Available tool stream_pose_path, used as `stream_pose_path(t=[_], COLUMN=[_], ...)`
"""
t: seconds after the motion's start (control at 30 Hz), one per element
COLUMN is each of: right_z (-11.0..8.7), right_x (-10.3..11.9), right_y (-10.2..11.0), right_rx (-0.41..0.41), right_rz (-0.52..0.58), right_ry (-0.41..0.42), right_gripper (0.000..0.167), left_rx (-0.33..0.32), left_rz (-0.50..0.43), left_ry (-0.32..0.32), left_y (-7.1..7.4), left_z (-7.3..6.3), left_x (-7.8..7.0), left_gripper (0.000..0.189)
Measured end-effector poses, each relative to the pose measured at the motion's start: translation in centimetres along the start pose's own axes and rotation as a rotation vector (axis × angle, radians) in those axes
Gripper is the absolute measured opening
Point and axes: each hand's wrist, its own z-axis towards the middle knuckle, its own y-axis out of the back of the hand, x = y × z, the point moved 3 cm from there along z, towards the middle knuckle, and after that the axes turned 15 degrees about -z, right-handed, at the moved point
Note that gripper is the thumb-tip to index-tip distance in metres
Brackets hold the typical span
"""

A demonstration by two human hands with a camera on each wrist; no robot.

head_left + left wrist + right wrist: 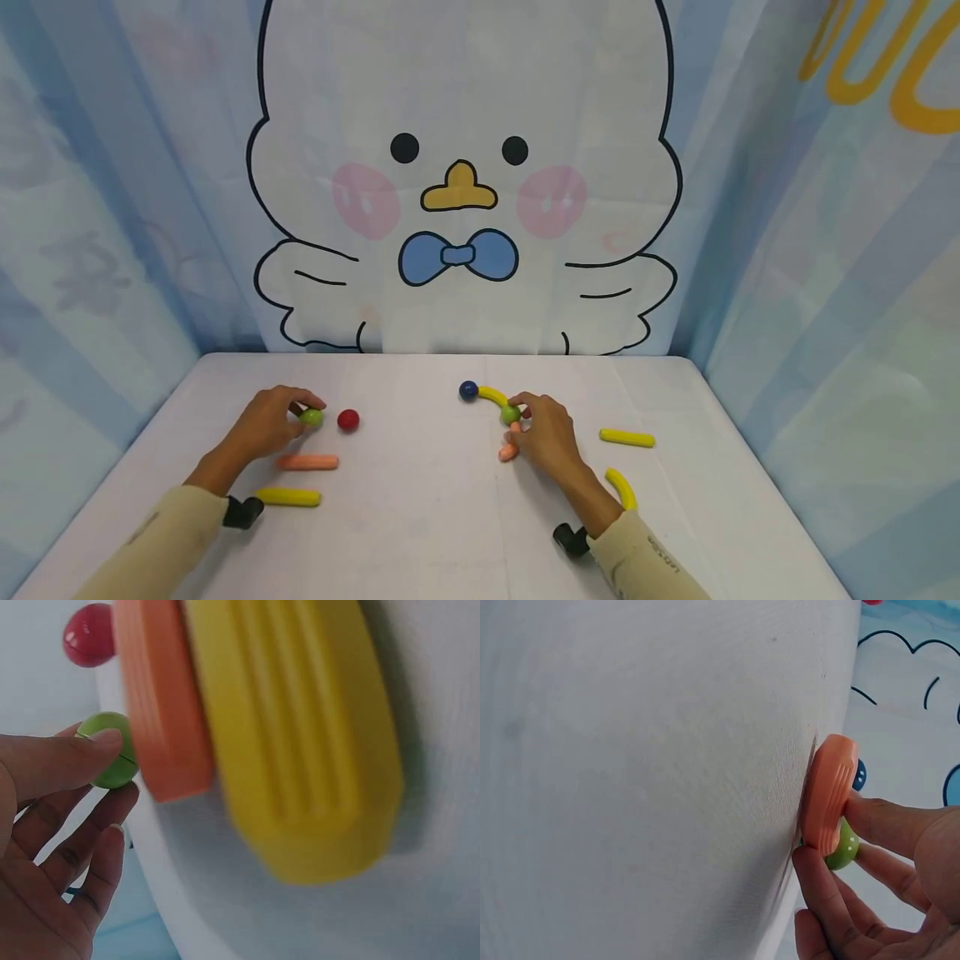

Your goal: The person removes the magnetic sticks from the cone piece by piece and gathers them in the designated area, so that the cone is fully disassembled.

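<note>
My left hand (264,425) pinches a green ball (311,417) between thumb and fingers, at the left of the table; a seam line runs across the ball (114,771) in the left wrist view. A red ball (348,420) lies just right of it. Near the table's middle, my right hand (549,440) grips a short orange curved stick (507,452) with thumb and fingers. The stick's upper end meets a second green ball (510,415), which the fingers also touch. From that ball a yellow curved stick (492,395) runs to a dark blue ball (468,391).
An orange straight stick (309,462) and a yellow straight stick (291,497) lie by my left forearm. At the right lie another yellow straight stick (627,437) and a yellow curved stick (621,487), partly behind my right wrist. A printed cloth (465,308) hangs behind the white table (420,542).
</note>
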Motion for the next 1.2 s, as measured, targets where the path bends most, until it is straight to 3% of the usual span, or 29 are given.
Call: stream_pose_path(t=[0.13,0.87,1.03,1.2], right_z=[0.0,0.1,0.1,0.0], right_x=[0.0,-0.1,-0.1,-0.1], right_y=[-0.1,-0.1,-0.1,0.0], right_rx=[0.006,0.000,-0.003,0.001], right_rz=[-0.006,-0.011,-0.013,-0.008], right_ry=[-0.002,0.013,0.023,0.032], right_gripper=[0.051,0.050,0.049,0.048], left_rx=[0.008,-0.008,-0.038,-0.074], left_rz=[0.002,0.036,0.059,0.053], left_ry=[0.017,-0.025,-0.049,-0.082], left_y=[-0.2,-0.1,0.0,0.0], left_z=[0.2,-0.2,-0.2,-0.5], left_x=[0.3,0.2,-0.2,-1.5], left_gripper=[0.034,0.045,0.047,0.049])
